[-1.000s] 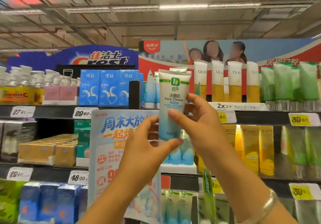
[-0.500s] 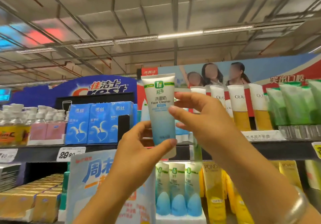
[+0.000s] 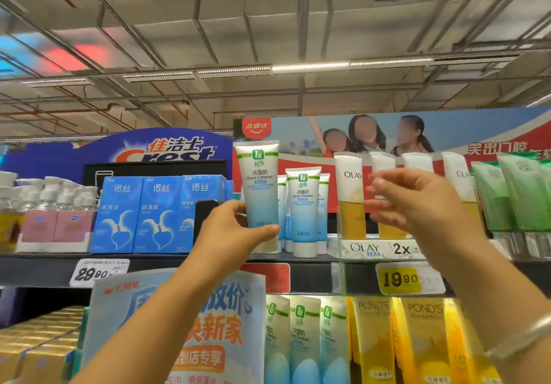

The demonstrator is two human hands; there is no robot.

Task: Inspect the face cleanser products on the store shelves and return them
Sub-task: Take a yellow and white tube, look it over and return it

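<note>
The left hand (image 3: 235, 231) is the grip that matters here: its thumb and fingers are curled around the lower half of a blue-and-white Face Cleaner tube (image 3: 260, 184), thumb across the front just above the white cap. The tube stands upright, long axis vertical, crimped end up and cap down. Its cap sits level with the edge of the top shelf (image 3: 167, 260), though whether it already rests on the shelf or hangs just clear cannot be told.

Taking the held tube as the landmark, the row of matching Face Cleaner tubes (image 3: 302, 210) stands immediately to its right and slightly behind, also cap-down. The Olay tubes (image 3: 350, 192) lie further right of it, and the blue boxes (image 3: 161, 213) just to its left. The gap it seems to belong in is the front left spot of the matching row.

The right hand (image 3: 417, 201) is off the tube, well to its right in front of the Olay tubes, fingers loosely spread and holding nothing.

The return likely needs only a short push back and a touch down, keeping the tube vertical; the left hand alone is placed for it. A tilt could knock the neighbouring tube.
</note>
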